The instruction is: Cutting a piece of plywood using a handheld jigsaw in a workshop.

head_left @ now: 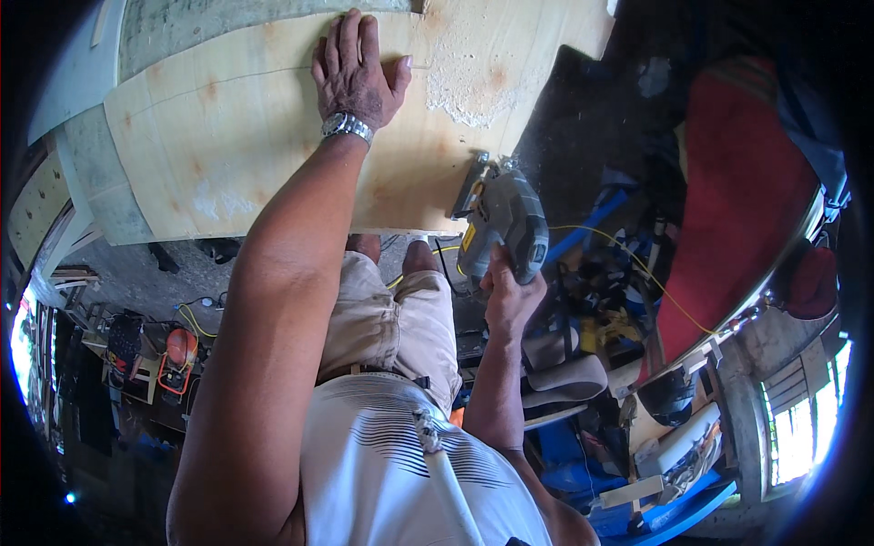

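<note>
A pale plywood sheet with a thin curved line across it lies before me. My left hand, a metal watch on its wrist, rests flat near the sheet's far side, fingers stretched out and holding nothing. My right hand is wrapped round the rear grip of a grey jigsaw. The saw's base plate is at the right edge of the plywood, near the sheet's front corner. Its blade is not visible, so I cannot tell whether it touches the wood.
A yellow cord runs behind the jigsaw toward a red curved panel on the right. Tools and scraps clutter the floor below, beside a grey padded seat. An orange-framed tool sits at lower left.
</note>
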A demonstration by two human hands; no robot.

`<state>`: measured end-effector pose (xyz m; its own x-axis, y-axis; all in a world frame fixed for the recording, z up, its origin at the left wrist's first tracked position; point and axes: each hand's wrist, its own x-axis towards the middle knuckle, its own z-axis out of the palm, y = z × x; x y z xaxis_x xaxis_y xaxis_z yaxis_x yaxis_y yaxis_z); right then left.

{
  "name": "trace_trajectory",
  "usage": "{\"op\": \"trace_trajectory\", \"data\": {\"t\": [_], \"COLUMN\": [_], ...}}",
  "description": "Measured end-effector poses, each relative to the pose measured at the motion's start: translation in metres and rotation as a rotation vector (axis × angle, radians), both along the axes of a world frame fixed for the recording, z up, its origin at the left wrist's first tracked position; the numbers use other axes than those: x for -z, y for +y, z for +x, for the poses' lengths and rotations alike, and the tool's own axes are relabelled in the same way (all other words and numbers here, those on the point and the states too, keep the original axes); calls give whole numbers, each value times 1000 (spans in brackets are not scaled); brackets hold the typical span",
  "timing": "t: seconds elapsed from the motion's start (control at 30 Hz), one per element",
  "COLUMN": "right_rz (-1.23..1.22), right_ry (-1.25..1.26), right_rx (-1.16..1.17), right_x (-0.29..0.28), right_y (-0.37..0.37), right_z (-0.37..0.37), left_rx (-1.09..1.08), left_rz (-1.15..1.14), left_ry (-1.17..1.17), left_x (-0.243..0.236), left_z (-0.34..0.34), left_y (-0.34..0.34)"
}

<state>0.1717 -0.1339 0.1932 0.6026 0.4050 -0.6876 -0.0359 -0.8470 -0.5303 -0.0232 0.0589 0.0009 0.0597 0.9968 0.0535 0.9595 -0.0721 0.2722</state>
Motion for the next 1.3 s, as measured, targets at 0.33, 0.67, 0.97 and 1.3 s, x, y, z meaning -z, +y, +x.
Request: {"op": "trace_trajectory", "data": {"t": [0.33, 0.67, 0.97, 1.3], "right_rz": [-5, 38, 37, 17], "right_ry": [-7, 32, 3, 11], "right_rx": [23, 61, 60, 101], "right_x": [-1, 4, 3, 2], "right_y": [7, 4, 10, 19], "right_z": [-2, 0, -2, -5], "left_rx": [0, 12, 9, 6], "left_rz": [-16, -6, -7, -17], "left_ry": [3, 10, -9, 20], "left_x": [-1, -1, 0, -1], "left_z": [-1, -1, -1, -1], "left_y": [0, 1, 0, 1]}}
